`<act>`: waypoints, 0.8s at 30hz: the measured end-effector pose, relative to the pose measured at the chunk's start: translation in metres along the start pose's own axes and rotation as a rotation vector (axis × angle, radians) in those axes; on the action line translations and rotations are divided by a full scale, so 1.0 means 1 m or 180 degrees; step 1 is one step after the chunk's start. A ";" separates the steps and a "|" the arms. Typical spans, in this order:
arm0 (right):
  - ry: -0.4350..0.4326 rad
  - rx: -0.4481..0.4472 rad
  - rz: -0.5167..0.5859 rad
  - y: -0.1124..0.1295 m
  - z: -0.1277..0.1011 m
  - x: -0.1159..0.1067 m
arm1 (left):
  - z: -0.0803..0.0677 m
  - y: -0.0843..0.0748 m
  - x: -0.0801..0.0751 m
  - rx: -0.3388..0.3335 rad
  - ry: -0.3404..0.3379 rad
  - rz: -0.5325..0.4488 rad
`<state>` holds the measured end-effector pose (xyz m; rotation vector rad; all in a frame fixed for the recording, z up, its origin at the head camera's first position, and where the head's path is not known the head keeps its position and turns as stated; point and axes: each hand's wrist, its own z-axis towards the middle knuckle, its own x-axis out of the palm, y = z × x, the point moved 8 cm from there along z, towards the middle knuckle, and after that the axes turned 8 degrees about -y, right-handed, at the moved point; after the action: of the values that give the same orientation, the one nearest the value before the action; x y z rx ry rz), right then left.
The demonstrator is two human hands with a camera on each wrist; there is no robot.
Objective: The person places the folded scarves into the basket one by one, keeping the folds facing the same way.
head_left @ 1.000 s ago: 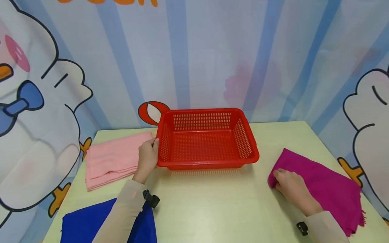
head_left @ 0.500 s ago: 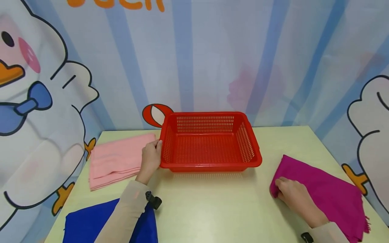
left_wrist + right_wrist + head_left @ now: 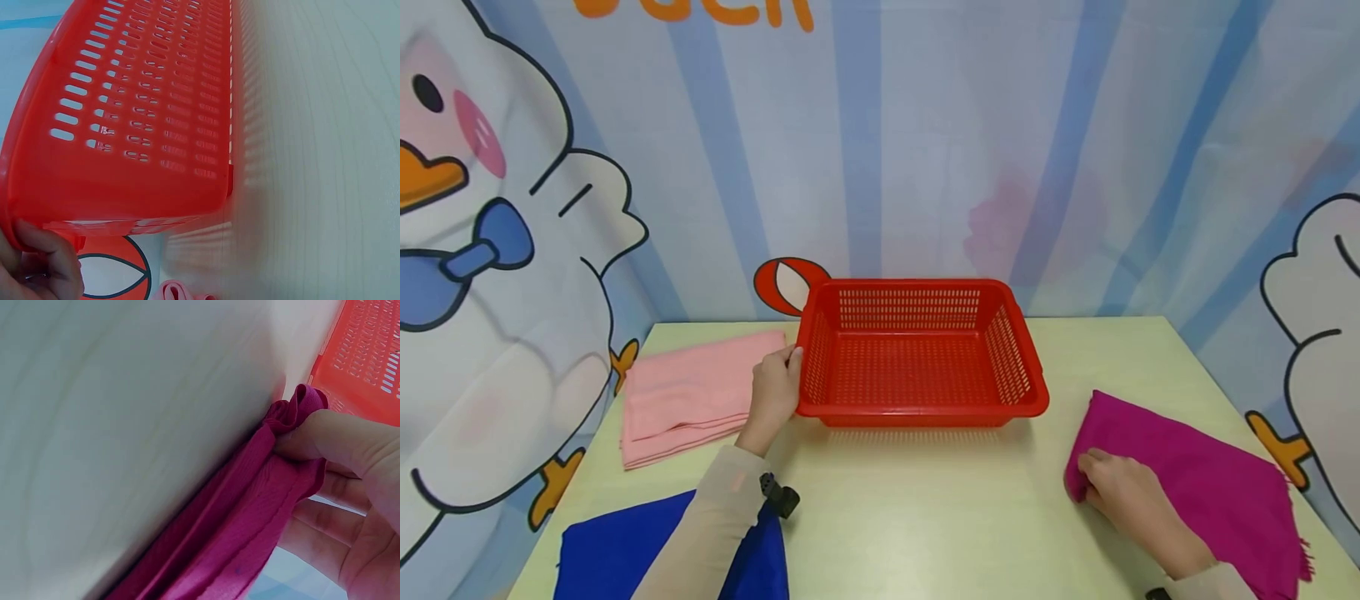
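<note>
A red plastic basket (image 3: 917,411) with slotted walls stands at the back middle of the table. My left hand (image 3: 774,390) grips its left rim, the fingers curled over the edge in the left wrist view. On the right lies a folded magenta scarf (image 3: 1202,467) with a fringed end. My right hand (image 3: 1131,498) pinches the scarf's left edge, thumb on the near side of the layers in the right wrist view. Several folded layers show there along the table.
A folded pink cloth (image 3: 692,387) lies left of the basket. Below it, a blue cloth (image 3: 617,546) is partly covered by my left sleeve (image 3: 707,525). A printed backdrop (image 3: 925,150) hangs right behind the table (image 3: 940,508).
My right hand and the scarf's pinched edge have shifted slightly toward me. The left hand stays on the basket rim. The head view has tilted a little.
</note>
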<state>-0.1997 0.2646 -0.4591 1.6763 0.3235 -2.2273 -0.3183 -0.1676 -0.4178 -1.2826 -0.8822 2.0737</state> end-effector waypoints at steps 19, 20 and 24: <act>-0.0128 -0.0161 -0.0087 0.013 -0.005 -0.005 | 0.000 0.000 0.002 -0.0023 0.0070 0.0024; -0.0127 -0.0159 -0.0092 0.013 -0.006 -0.005 | 0.000 0.000 0.002 -0.0025 0.0080 0.0013; -0.0084 -0.0138 -0.0112 0.013 -0.006 -0.004 | 0.000 0.000 0.003 -0.0059 0.0098 0.0008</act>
<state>-0.1879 0.2557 -0.4567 1.6296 0.3948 -2.2493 -0.3193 -0.1660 -0.4197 -1.3224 -0.8887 2.0467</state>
